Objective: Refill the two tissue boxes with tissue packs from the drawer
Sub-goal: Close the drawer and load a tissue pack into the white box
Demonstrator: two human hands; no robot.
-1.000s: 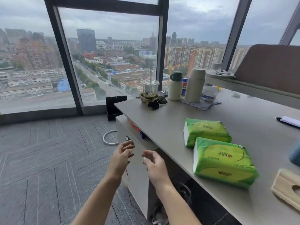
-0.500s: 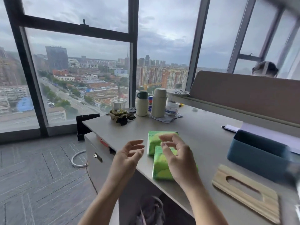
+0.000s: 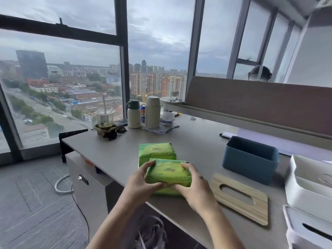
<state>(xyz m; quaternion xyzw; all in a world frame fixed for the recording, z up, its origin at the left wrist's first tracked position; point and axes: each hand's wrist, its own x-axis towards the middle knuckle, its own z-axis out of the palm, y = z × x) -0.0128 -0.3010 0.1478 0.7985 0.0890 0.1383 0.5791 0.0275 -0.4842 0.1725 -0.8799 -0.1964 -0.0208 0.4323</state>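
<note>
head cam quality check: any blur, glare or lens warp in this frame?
Head view: flat overcast daylight from the windows, no harsh glare, only soft shadows; wide-angle warp bends the window frames; the white box at the right edge is smeared; the near tissue pack, held by left hand and right hand, is fairly sharp.

The two green rectangular tissue packs, the near one (image 3: 168, 172) and the far one (image 3: 156, 150), wear thin plastic film with a soft sheen and slight crinkles. The grey bench (image 3: 188, 141) looks like smooth matt laminate. The pale slotted rectangular lid (image 3: 240, 198) is bare, unvarnished wood with visible grain. The dark blue rectangular box (image 3: 249, 160) seems matt plastic; the white rectangular box (image 3: 305, 191) smoother, faintly glossy plastic. The brown desk partition (image 3: 260, 105) looks like cloth.
</note>
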